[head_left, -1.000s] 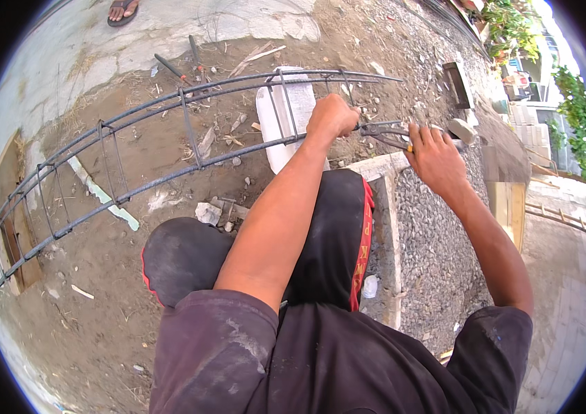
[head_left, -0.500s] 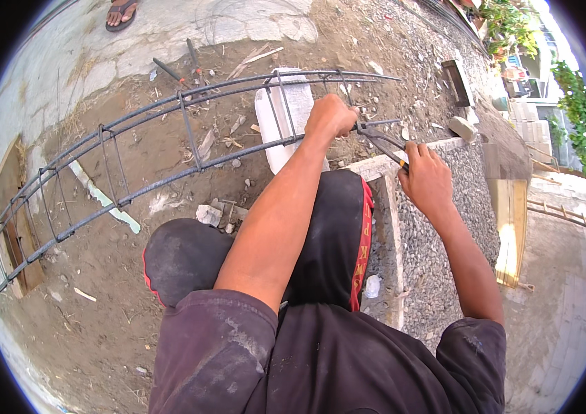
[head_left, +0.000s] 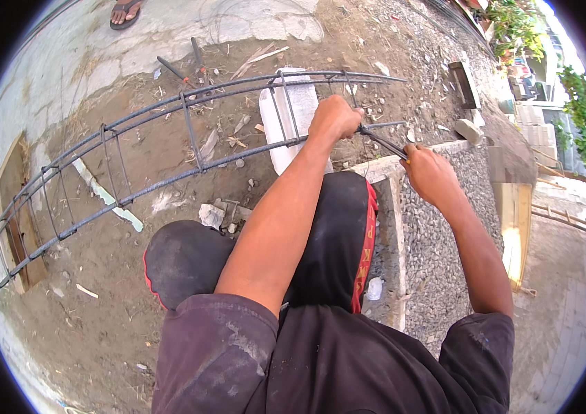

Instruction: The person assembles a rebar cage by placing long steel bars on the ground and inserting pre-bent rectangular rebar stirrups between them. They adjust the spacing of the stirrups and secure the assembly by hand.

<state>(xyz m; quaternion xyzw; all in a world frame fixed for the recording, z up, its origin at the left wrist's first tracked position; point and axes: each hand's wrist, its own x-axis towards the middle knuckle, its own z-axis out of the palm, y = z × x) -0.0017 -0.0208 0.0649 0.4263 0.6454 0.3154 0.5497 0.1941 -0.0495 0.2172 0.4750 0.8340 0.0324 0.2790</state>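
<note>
A long rebar cage (head_left: 169, 138) of dark steel bars and square stirrups lies across my knees, running from the far left to the upper middle. My left hand (head_left: 334, 119) is closed around the near bar at the cage's right end. My right hand (head_left: 427, 174) grips the handles of a pair of pincers (head_left: 384, 143), whose head points at the bar just beside my left fist. A white block (head_left: 286, 117) lies on the ground under the cage's right end.
Dirt ground with scraps and stones lies below. A gravel-filled concrete frame (head_left: 438, 228) is at my right. A sandalled foot (head_left: 126, 12) of another person shows at the top. Loose tools (head_left: 186, 69) lie beyond the cage. A wooden board (head_left: 17, 207) lies at far left.
My right hand has drawn in from the right toward my left fist, bringing the pincers closer to the bar. My left hand has kept its grip in place.
</note>
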